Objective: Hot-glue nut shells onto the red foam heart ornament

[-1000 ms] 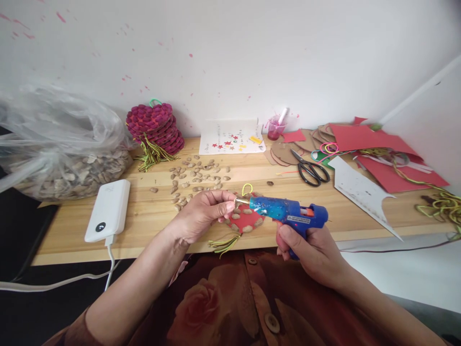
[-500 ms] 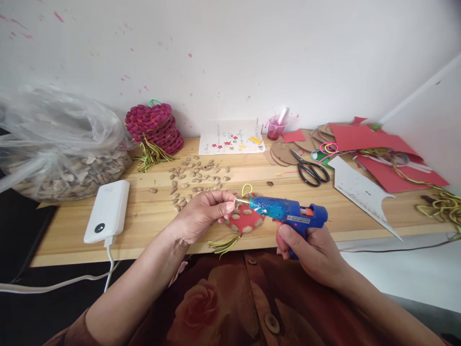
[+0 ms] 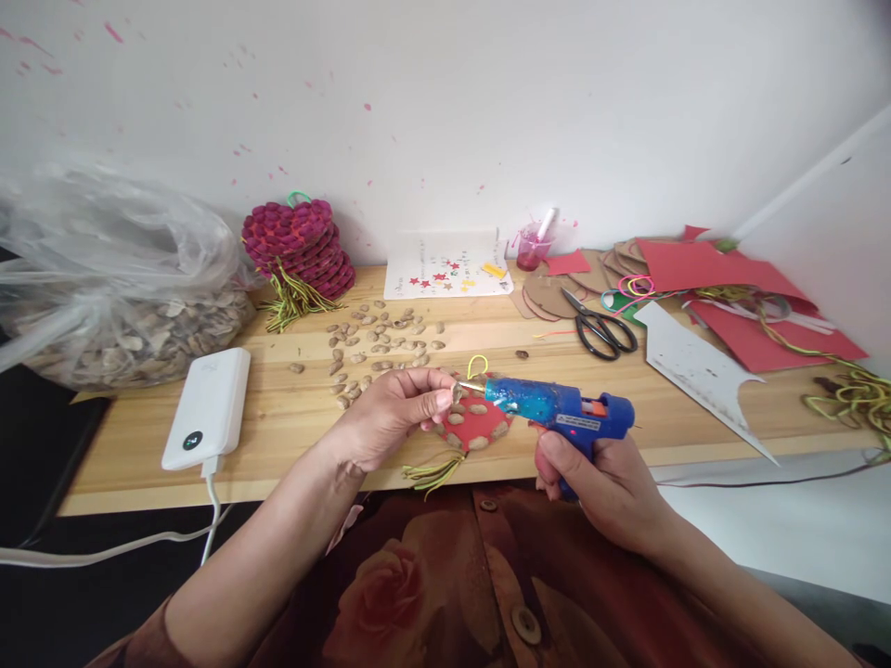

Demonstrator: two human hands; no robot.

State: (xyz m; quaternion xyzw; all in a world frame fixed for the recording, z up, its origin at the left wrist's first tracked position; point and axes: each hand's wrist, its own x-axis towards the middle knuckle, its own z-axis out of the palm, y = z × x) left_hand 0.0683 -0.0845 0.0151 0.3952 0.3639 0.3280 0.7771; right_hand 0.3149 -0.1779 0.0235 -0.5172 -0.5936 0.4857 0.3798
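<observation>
My left hand (image 3: 396,413) pinches a peanut shell (image 3: 457,393) between thumb and fingertips, in front of my chest. Wrapped round the handle of a blue glue gun (image 3: 549,408) is my right hand (image 3: 591,478). The gun points left, its metal nozzle at the shell. Below them on the table lies a red piece (image 3: 480,427) with peanut shells stuck on it, a yellow loop at its top and a green-and-black tassel (image 3: 435,473) at its lower end. My left hand and the gun cover part of it. Loose peanut shells (image 3: 382,339) are scattered beyond my left hand.
A plastic bag of shells (image 3: 153,325) and a white power bank (image 3: 209,408) with a cable are on the left. Behind stand purple heart-shaped pieces (image 3: 299,246) and a sheet with stars (image 3: 418,269). Scissors (image 3: 602,329), white card (image 3: 696,371) and red card (image 3: 724,264) lie right.
The glue gun has shifted very slightly to the right, its nozzle a little back from the shell. My left hand has stayed almost still.
</observation>
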